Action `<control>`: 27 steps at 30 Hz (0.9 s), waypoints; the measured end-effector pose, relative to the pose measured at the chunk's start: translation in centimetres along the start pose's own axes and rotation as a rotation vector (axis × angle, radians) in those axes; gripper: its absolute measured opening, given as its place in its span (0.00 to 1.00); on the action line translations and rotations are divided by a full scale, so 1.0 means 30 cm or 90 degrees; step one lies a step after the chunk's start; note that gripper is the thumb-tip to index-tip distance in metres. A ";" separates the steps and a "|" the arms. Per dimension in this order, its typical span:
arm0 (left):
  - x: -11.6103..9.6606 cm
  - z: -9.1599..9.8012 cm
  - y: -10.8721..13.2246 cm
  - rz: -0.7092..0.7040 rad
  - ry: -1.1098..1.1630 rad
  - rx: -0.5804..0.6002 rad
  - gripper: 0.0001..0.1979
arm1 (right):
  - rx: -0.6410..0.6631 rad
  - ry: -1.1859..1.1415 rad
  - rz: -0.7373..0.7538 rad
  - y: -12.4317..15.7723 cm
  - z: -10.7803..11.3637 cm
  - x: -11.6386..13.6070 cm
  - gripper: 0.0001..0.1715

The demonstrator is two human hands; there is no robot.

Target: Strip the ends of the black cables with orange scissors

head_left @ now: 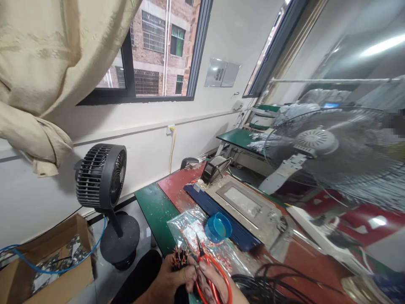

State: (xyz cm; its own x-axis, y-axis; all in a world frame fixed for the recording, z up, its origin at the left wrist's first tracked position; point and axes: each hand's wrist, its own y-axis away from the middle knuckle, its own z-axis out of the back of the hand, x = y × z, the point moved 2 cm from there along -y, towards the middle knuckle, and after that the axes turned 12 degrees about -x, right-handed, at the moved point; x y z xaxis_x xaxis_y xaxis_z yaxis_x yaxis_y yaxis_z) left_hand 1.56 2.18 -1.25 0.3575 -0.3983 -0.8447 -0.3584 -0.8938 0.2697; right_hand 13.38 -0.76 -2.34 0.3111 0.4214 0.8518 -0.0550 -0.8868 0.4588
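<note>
While the left hand grips dark wires at the frame's bottom centre, the right hand holds red-handled scissors beside them, apparently for trimming, which calls for steady ends.

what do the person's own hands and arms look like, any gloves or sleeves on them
The left hand and the right hand are both bare, without gloves. No sleeve shows on the little of the arms in view. Whether a ring is worn is too small to tell.
</note>
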 end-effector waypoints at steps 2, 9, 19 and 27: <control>-0.001 0.000 -0.001 -0.005 -0.002 -0.011 0.18 | 0.012 0.007 0.005 -0.004 -0.001 -0.002 0.31; -0.012 -0.007 0.005 0.006 -0.036 -0.074 0.19 | 0.005 0.013 0.100 -0.021 0.011 -0.016 0.30; 0.026 0.014 -0.014 -0.039 -0.068 -0.065 0.18 | -0.036 0.071 0.109 -0.044 0.023 -0.030 0.32; 0.007 0.007 -0.006 -0.005 -0.002 -0.082 0.16 | -0.032 0.160 0.146 -0.026 0.024 -0.007 0.28</control>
State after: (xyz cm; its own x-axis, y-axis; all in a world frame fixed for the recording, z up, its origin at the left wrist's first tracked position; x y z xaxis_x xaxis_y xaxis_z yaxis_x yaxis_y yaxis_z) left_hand 1.54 2.30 -1.58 0.3566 -0.3908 -0.8486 -0.2416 -0.9160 0.3203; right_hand 14.05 -0.30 -3.07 0.0420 0.2516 0.9669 -0.1444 -0.9561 0.2550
